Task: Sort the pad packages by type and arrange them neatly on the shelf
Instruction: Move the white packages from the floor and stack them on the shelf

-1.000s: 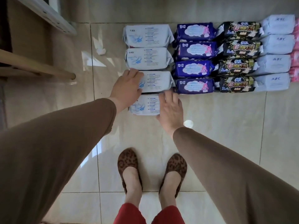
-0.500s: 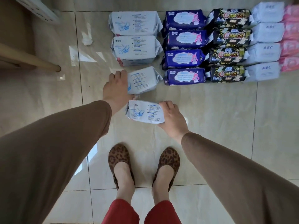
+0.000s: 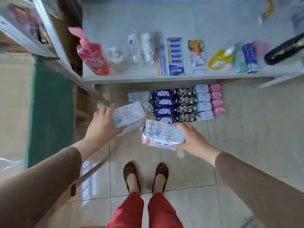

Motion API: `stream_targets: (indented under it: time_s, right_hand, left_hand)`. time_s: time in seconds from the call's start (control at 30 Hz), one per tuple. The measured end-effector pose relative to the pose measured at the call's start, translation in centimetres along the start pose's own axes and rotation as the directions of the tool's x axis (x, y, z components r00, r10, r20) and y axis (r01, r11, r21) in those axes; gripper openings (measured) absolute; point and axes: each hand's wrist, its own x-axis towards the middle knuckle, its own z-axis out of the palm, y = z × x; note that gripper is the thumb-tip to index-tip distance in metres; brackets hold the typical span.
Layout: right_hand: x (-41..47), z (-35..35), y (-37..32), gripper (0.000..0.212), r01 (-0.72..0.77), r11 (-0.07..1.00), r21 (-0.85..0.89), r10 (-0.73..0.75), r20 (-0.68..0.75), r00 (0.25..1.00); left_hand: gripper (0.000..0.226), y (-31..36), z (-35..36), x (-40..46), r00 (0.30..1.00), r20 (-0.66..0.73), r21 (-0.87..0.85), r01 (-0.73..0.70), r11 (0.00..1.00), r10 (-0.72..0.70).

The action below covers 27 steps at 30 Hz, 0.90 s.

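My left hand [image 3: 102,124] grips a pale blue-white pad package [image 3: 130,116], lifted and tilted above the floor. A second package of the same kind [image 3: 162,134] is held in my right hand [image 3: 193,139], also off the floor. Below them, pad packages lie in sorted columns on the tiles: two pale ones [image 3: 139,97], dark blue ones [image 3: 162,102], black ones [image 3: 185,103], light blue ones [image 3: 203,100] and pink ones [image 3: 216,100]. The white shelf [image 3: 148,78] runs across above the columns.
The shelf carries a pink pump bottle [image 3: 93,55], a clear pump bottle [image 3: 116,58], toothbrushes [image 3: 160,60], packets and a yellow bottle [image 3: 219,59]. A green panel [image 3: 51,111] stands at the left. My feet [image 3: 145,176] are on the tiles just behind the packages.
Both hands have raised their pale packages well off the floor, and my head has risen, bringing the shelf and its toiletries into view.
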Motion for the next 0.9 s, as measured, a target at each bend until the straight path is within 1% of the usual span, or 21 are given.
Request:
stream_targets:
  time_s: [0.07, 0.13, 0.2, 0.27, 0.37, 0.53, 0.6, 0.7, 0.8, 0.9]
  right_hand:
    - [-3.8, -7.0, -4.4, 0.089, 0.026, 0.999, -0.021, -0.027, -0.033, 0.999]
    - [-6.6, -12.8, -7.7, 0.091, 0.058, 0.998, -0.026, -0.060, -0.063, 0.996]
    - [-10.0, -18.6, -10.9, 0.092, 0.092, 0.996, 0.001, -0.092, -0.122, 0.988]
    - [-12.7, -23.5, -13.4, 0.096, 0.127, 0.992, 0.020, -0.121, -0.184, 0.975]
    - [-15.1, -29.8, -16.4, 0.100, 0.180, 0.984, -0.014, -0.177, -0.269, 0.947]
    - [-14.5, -38.4, -18.2, 0.087, 0.263, 0.965, -0.012, -0.247, -0.386, 0.889]
    - [-13.1, -41.5, -18.5, 0.084, 0.290, 0.956, -0.044, -0.282, -0.415, 0.865]
    - [-10.2, -45.6, -19.2, 0.081, 0.330, 0.942, -0.064, -0.322, -0.449, 0.833]
    - [-6.6, -49.0, -20.4, 0.074, 0.386, 0.921, -0.057, -0.365, -0.473, 0.802]
    - [-3.1, -51.2, -22.1, 0.073, 0.402, 0.914, -0.051, -0.376, -0.475, 0.796]
  left_hand:
    - [0.088, 2.4, -8.1, -2.4, 0.998, -0.051, -0.037, -0.048, 0.998, 0.046]
    - [0.085, 4.3, -14.3, -4.0, 0.987, -0.129, -0.070, -0.105, 0.992, 0.096]
    - [0.085, 6.6, -21.0, -5.5, 0.973, -0.187, -0.060, -0.150, 0.987, 0.136]
    - [0.088, 8.5, -26.8, -6.4, 0.960, -0.235, -0.046, -0.170, 0.984, 0.155]
    - [0.089, 10.8, -33.8, -6.2, 0.922, -0.334, -0.037, -0.218, 0.975, 0.194]
    - [0.090, 14.1, -41.5, -1.5, 0.869, -0.415, 0.057, -0.271, 0.961, 0.269]
    - [0.089, 15.3, -43.7, 1.3, 0.858, -0.433, 0.059, -0.278, 0.959, 0.275]
    - [0.089, 17.2, -46.7, 5.6, 0.851, -0.459, 0.040, -0.268, 0.963, 0.256]
    - [0.086, 18.1, -49.4, 9.6, 0.847, -0.486, 0.044, -0.225, 0.973, 0.218]
    - [0.081, 18.5, -52.0, 13.5, 0.856, -0.490, 0.035, -0.171, 0.985, 0.166]
